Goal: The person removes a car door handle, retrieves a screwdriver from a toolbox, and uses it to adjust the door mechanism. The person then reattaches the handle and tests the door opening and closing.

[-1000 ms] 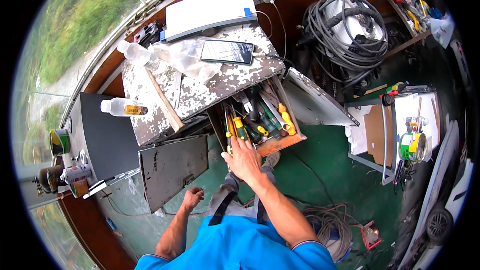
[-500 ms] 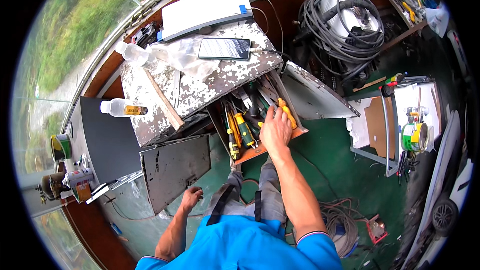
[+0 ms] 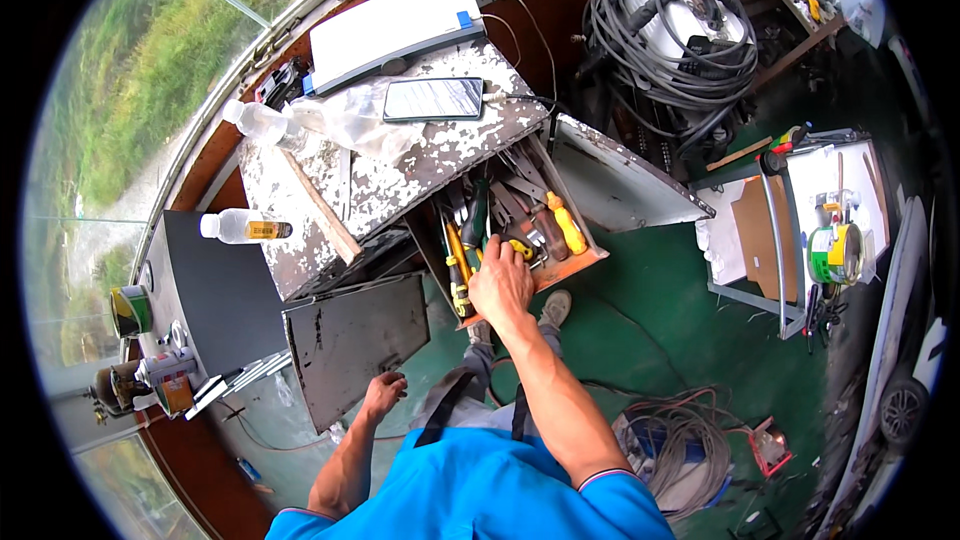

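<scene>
The left hand hangs low beside the dark metal panel, its grip loosely curled and holding nothing. Farther on, the right hand reaches into the open tool drawer; its fingers lie spread over the yellow-handled tools. Behind is the worn bench with a phone.
</scene>
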